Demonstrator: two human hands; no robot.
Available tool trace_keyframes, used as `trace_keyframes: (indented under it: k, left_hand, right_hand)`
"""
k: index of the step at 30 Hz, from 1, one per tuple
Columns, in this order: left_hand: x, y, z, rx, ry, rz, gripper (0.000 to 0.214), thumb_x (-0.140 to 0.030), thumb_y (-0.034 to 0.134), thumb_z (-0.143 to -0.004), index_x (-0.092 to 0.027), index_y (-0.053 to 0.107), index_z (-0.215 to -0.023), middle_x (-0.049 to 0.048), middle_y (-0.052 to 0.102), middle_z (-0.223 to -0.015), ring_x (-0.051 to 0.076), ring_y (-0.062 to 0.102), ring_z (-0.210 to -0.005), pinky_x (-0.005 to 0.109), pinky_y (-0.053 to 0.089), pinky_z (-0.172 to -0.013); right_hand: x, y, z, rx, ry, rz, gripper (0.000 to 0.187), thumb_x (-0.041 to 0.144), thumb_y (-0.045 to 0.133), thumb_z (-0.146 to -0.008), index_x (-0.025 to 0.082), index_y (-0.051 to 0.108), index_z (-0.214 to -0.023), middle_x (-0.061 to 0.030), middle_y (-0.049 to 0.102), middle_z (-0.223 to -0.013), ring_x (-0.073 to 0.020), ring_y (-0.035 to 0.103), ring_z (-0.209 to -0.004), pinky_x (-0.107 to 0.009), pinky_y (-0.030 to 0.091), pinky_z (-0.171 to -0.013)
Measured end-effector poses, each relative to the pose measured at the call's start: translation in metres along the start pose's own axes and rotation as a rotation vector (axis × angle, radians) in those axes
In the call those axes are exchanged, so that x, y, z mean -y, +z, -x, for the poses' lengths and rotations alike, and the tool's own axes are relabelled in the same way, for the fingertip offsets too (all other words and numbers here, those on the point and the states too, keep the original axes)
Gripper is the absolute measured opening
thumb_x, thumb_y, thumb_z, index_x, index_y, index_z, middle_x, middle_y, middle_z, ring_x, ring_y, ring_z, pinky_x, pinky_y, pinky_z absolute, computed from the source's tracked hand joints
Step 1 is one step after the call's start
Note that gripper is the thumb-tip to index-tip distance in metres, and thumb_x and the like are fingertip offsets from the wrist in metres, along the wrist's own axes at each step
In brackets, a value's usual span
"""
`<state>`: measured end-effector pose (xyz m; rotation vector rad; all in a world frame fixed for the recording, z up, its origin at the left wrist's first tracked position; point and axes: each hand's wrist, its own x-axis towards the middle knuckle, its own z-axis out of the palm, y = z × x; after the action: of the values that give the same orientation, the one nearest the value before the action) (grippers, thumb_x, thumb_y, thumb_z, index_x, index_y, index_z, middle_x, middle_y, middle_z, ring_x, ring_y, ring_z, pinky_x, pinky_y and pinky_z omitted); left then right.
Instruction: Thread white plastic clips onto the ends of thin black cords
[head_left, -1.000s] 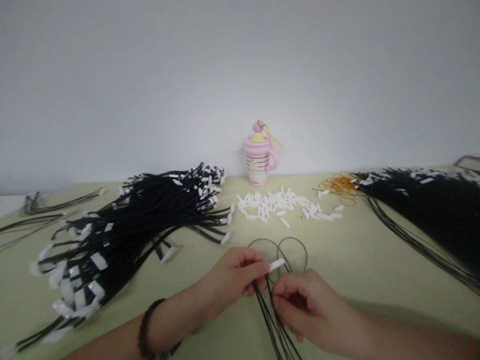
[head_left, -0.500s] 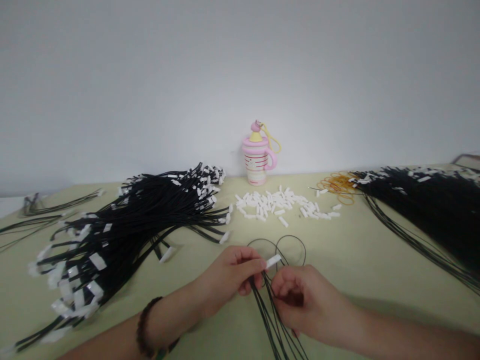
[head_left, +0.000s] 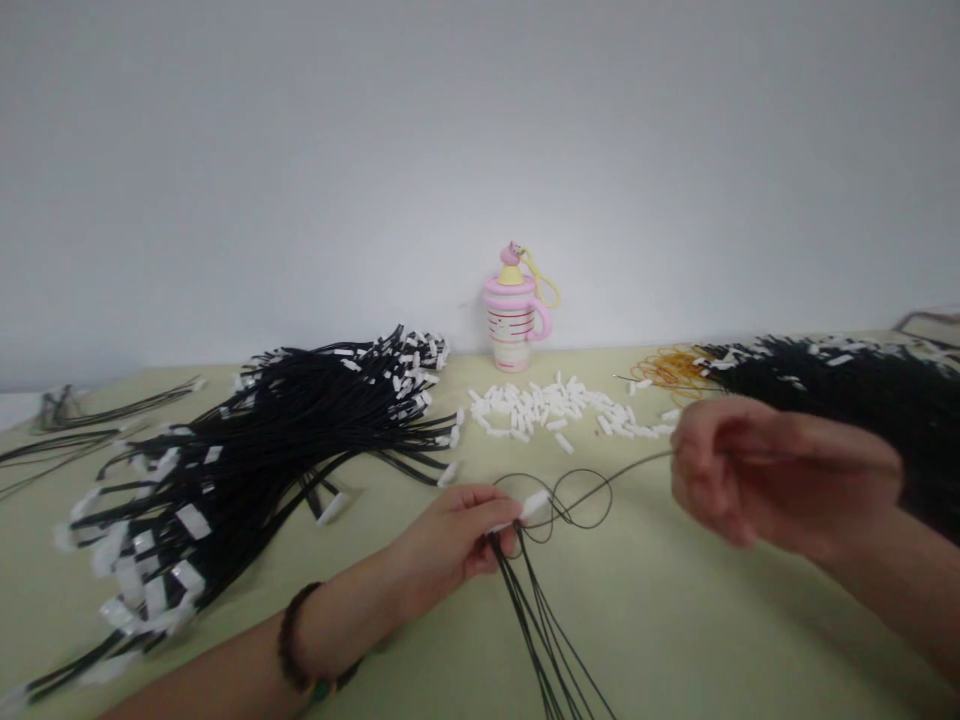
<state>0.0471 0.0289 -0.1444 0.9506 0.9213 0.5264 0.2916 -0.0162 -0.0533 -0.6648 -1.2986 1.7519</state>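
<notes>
My left hand (head_left: 461, 535) pinches a small white tag (head_left: 534, 503) together with a few thin black cords (head_left: 536, 620) that run down toward me. Looped cord ends (head_left: 577, 497) lie on the table just beyond the tag. My right hand (head_left: 739, 470) is raised at the right, fingers closed on one black cord (head_left: 637, 464) pulled taut from the loops.
A big pile of tagged black cords (head_left: 285, 440) lies to the left, another pile (head_left: 847, 390) at the right. Loose white tags (head_left: 555, 408) and orange rubber bands (head_left: 675, 368) lie in the middle. A pink cup-shaped toy (head_left: 516, 310) stands by the wall on the pale green table (head_left: 675, 600).
My right hand has lifted away from the left hand and moved up and right, drawing one cord out with it. The left hand has stayed put, holding the tag.
</notes>
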Motion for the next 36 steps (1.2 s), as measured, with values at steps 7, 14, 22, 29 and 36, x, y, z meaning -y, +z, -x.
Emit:
trace_keyframes:
  k: [7, 14, 22, 29, 36]
  left_hand:
    - [0.000, 0.000, -0.001, -0.005, -0.017, 0.040, 0.021, -0.033, 0.061, -0.067, -0.013, 0.059, -0.074, -0.0029, 0.051, -0.056, 0.004, 0.043, -0.050, 0.014, 0.030, -0.048]
    - [-0.001, 0.000, -0.002, -0.009, -0.040, 0.011, 0.022, -0.033, 0.061, -0.066, -0.012, 0.060, -0.072, -0.0025, 0.051, -0.054, 0.003, 0.041, -0.048, 0.014, 0.027, -0.046]
    - [-0.002, 0.005, 0.001, -0.007, -0.011, -0.057, 0.026, -0.037, 0.058, -0.068, -0.011, 0.060, -0.071, -0.0026, 0.050, -0.053, 0.002, 0.037, -0.043, 0.014, 0.025, -0.043]
    - [-0.001, 0.007, 0.003, -0.058, 0.002, -0.089, 0.028, -0.038, 0.058, -0.068, -0.010, 0.058, -0.070, -0.0021, 0.049, -0.053, 0.002, 0.038, -0.044, 0.013, 0.025, -0.042]
    - [-0.004, 0.009, 0.002, -0.071, -0.028, -0.101, 0.027, -0.037, 0.056, -0.069, -0.010, 0.057, -0.069, -0.0024, 0.049, -0.053, 0.002, 0.035, -0.043, 0.013, 0.024, -0.042]
  right_hand:
    - [0.028, -0.026, 0.017, -0.712, -0.371, 0.142, 0.018, 0.027, 0.043, -0.081, 0.019, 0.058, -0.076, 0.0031, 0.046, -0.055, 0.0002, 0.043, -0.049, -0.016, 0.034, -0.047]
    - [0.017, -0.030, 0.036, -0.817, -0.311, 0.326, 0.018, 0.037, 0.054, -0.074, 0.020, 0.055, -0.074, 0.0001, 0.049, -0.064, 0.0003, 0.037, -0.045, -0.014, 0.023, -0.037]
    - [-0.065, 0.007, 0.008, -0.381, -0.027, 1.028, 0.027, 0.027, 0.041, -0.079, 0.013, 0.049, -0.058, 0.0004, 0.044, -0.050, -0.0037, 0.038, -0.046, -0.015, 0.028, -0.043]
    - [-0.113, 0.027, 0.004, -0.156, -0.230, 1.413, 0.018, 0.010, 0.036, -0.074, 0.014, 0.045, -0.060, 0.0016, 0.047, -0.054, -0.0043, 0.038, -0.049, -0.018, 0.024, -0.049]
    - [-0.111, 0.019, 0.004, -0.124, -0.111, 1.363, 0.018, 0.011, 0.035, -0.076, 0.014, 0.042, -0.059, 0.0029, 0.046, -0.054, -0.0037, 0.039, -0.050, -0.017, 0.024, -0.049]
